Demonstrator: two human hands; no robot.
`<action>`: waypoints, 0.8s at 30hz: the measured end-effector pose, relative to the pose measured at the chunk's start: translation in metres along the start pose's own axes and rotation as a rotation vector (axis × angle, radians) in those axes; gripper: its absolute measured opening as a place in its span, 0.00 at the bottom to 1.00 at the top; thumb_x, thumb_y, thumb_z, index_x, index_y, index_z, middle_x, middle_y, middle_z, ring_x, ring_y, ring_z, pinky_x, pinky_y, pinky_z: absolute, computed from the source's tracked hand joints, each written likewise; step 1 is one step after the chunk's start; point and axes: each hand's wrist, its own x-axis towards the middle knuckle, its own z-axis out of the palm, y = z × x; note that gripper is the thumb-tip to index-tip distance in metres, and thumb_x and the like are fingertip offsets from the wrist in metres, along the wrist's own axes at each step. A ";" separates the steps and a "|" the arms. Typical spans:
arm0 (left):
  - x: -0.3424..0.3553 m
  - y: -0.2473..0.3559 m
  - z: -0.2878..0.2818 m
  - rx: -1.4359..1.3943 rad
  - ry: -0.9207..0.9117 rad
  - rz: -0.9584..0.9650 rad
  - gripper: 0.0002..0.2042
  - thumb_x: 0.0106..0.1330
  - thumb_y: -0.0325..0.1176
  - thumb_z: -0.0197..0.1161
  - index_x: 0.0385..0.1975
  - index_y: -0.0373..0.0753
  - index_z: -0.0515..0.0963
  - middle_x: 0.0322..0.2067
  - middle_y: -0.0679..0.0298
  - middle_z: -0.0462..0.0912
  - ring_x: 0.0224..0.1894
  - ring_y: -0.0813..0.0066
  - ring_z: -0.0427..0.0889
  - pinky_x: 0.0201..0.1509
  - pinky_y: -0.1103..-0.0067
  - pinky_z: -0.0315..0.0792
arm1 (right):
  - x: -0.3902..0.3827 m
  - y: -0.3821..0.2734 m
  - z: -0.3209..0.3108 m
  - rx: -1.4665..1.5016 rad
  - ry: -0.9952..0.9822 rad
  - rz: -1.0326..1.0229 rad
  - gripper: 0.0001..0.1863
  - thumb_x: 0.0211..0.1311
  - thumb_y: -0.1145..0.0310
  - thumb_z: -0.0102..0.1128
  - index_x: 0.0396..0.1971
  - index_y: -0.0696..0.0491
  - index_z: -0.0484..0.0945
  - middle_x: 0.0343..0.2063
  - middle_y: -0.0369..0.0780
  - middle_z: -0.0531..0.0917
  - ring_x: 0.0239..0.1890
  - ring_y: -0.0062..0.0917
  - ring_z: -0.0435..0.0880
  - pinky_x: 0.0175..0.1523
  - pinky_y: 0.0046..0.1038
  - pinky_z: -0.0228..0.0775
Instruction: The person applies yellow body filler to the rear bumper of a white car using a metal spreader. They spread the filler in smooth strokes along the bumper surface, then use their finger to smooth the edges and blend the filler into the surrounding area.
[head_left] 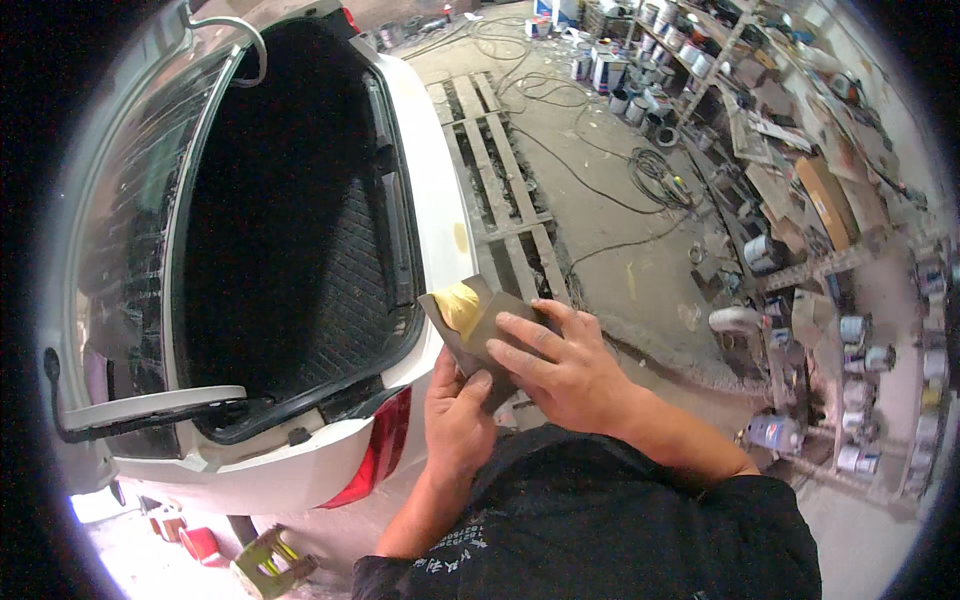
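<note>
Before me, my left hand [460,420] grips the lower end of a flat grey-brown putty board [472,372], thumb on top. A smooth lump of yellow body filler [458,306] lies at the board's upper left end. With its fingers spread along the back, my right hand [580,375] holds a dark putty spreader [508,312] slanted over the board, its edge against the filler. Just beyond is the rear side panel of a white car [440,190]. A dull yellow patch [461,237] marks that panel.
Left, the car's tailgate [130,230] stands raised over a dark boot; a red tail light [375,450] is near my left forearm. A wooden pallet [505,185] lies beside the car. Hoses [655,180] coil across the floor. Crowded shelves of cans [850,360] line the right.
</note>
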 end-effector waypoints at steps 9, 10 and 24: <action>0.063 -0.025 0.007 0.707 0.459 0.439 0.22 0.69 0.16 0.50 0.64 0.29 0.67 0.57 0.58 0.77 0.58 0.72 0.76 0.65 0.74 0.67 | 0.027 0.179 -0.010 0.564 -0.336 0.229 0.26 0.61 0.72 0.61 0.61 0.49 0.75 0.65 0.42 0.72 0.65 0.42 0.69 0.70 0.41 0.58; 0.064 -0.026 0.001 0.577 0.482 0.397 0.23 0.68 0.16 0.50 0.64 0.29 0.67 0.57 0.58 0.77 0.59 0.71 0.76 0.66 0.73 0.66 | 0.034 0.192 -0.005 0.542 -0.369 0.226 0.27 0.61 0.72 0.60 0.62 0.49 0.73 0.65 0.42 0.72 0.66 0.42 0.68 0.71 0.40 0.57; 0.121 -0.105 -0.132 0.076 0.723 0.032 0.19 0.58 0.17 0.52 0.51 0.28 0.74 0.48 0.59 0.80 0.51 0.70 0.79 0.61 0.75 0.69 | 0.122 0.289 0.155 -0.079 -0.638 -0.018 0.26 0.61 0.70 0.59 0.60 0.40 0.74 0.67 0.34 0.69 0.68 0.49 0.61 0.68 0.51 0.55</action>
